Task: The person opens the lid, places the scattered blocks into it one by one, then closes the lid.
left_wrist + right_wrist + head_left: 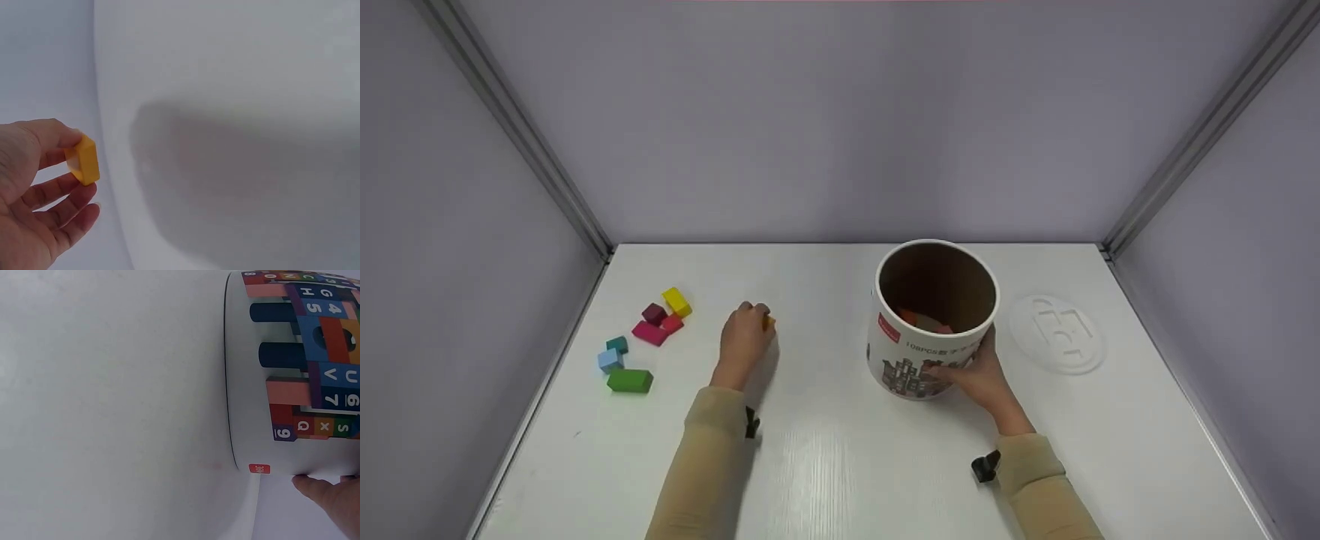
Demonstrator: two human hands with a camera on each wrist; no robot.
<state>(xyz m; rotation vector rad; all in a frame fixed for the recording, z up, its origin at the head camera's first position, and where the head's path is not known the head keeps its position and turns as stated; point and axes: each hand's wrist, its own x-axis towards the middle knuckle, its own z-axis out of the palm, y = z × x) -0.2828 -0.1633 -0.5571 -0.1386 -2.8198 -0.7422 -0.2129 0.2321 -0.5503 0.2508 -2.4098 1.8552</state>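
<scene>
Around white table [825,435], pale walls [870,120], metal posts [523,127]

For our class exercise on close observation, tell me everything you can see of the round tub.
The round tub is a white cylinder, apparently cardboard, with a brown interior, a red label and a printed picture of lettered and numbered blocks. Open at the top, it stands upright on the table, right of centre in the head view. Some orange-red pieces show inside. The right hand holds its side.

Tub [911,360] smooth, cardboard-like; lid [1057,334] clear plastic; tabletop [817,450] smooth, glossy; sleeves [701,465] matt cloth.
</scene>
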